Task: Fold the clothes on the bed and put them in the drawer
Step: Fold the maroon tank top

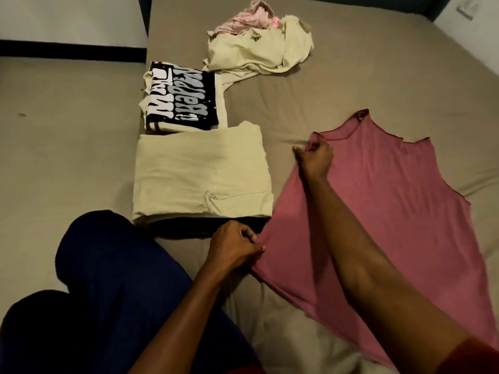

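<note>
**Pink top spread out, first fold about to begin**

Lowest in the frame, at the left, a knee in dark blue trousers (113, 265) rests on the bed (351, 76). Just above it, near the centre bottom, the left hand (235, 249) pinches the near left edge of the pink top (378, 211). Further up, the right hand (314, 157) reaches across and pinches the top's left shoulder strap.

The pink top lies flat on the right half of the frame. Its long axis runs from lower centre up toward the upper right, with the neck and straps pointing away from the person.

Left of it sit two folded pieces: a cream garment (199, 174), and beyond that a black printed shirt (183, 98). At upper centre a crumpled cream garment (259, 49) and a pale pink piece (248, 17) remain unfolded.

By my reckoning, about two items are done, one is in hand, two wait, and no drawer is in view.
</note>
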`<act>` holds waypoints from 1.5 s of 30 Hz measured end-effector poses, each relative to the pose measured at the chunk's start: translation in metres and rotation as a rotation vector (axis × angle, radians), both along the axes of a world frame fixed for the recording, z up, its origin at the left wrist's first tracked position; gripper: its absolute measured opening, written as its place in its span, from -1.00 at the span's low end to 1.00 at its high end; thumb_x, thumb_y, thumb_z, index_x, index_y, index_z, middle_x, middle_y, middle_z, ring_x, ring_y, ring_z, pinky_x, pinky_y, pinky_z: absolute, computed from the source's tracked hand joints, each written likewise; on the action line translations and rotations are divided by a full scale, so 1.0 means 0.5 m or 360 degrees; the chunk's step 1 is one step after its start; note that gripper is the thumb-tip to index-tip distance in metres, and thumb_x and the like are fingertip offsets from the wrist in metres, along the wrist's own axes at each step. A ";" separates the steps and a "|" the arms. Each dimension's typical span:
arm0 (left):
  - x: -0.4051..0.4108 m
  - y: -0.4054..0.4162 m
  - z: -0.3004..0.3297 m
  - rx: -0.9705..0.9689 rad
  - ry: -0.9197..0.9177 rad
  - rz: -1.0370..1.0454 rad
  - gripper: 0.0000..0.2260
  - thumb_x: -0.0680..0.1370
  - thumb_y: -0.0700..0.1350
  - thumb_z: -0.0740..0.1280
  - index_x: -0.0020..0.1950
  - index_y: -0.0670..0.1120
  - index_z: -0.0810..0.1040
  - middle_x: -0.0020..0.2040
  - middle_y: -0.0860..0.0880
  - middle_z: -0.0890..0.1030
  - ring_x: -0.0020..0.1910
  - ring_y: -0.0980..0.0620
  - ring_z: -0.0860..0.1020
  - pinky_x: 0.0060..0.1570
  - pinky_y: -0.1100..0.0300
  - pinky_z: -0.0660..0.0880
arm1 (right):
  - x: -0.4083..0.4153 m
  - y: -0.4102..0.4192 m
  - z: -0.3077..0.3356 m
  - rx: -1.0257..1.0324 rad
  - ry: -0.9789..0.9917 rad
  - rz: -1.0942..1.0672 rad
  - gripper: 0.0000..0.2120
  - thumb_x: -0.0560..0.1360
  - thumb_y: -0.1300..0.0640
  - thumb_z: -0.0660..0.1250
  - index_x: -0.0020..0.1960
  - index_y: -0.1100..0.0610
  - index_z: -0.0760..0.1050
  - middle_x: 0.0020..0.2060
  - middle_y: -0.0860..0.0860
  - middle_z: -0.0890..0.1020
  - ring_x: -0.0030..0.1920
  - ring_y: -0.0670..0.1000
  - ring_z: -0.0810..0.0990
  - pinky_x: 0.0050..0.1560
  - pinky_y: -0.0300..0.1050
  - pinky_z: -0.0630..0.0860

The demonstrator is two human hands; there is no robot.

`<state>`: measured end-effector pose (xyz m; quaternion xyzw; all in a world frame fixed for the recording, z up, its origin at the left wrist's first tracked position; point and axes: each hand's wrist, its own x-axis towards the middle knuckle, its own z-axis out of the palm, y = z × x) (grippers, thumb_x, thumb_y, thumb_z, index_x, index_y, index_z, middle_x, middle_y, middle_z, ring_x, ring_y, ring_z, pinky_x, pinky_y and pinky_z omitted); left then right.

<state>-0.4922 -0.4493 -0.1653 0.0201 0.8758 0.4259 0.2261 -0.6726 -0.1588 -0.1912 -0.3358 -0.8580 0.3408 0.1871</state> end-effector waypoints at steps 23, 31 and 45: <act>0.066 0.051 0.022 0.0539 0.0527 -0.0180 -0.86 0.46 0.04 0.50 -0.06 0.04 0.63 -0.36 0.11 0.59 -0.37 0.14 0.57 -0.34 0.21 0.52 | -0.008 0.083 0.133 -0.0267 0.0260 -0.0240 -0.82 0.52 0.06 0.48 -0.04 0.20 0.67 -0.08 0.12 0.71 -0.02 0.13 0.68 0.05 0.03 0.60; 0.175 0.182 0.069 0.0554 0.0835 -0.0539 -0.80 0.51 0.04 0.40 0.10 0.05 0.63 -0.24 0.10 0.64 -0.33 0.15 0.57 -0.26 0.23 0.52 | 0.150 0.290 0.204 -0.0261 0.0676 -0.0377 -0.91 0.47 0.16 0.55 -0.06 0.16 0.71 -0.15 0.01 0.72 -0.13 -0.02 0.69 0.04 -0.10 0.66; 0.309 0.337 0.056 0.0355 0.0759 -0.1125 -0.52 0.53 0.04 0.39 0.43 0.05 0.38 0.05 -0.02 0.67 0.01 -0.09 0.62 -0.03 0.07 0.53 | 0.286 0.427 0.066 -0.0527 0.0310 -0.0408 -0.77 0.40 0.29 0.56 0.04 0.25 0.67 -0.09 0.08 0.72 -0.04 0.10 0.72 0.04 -0.02 0.69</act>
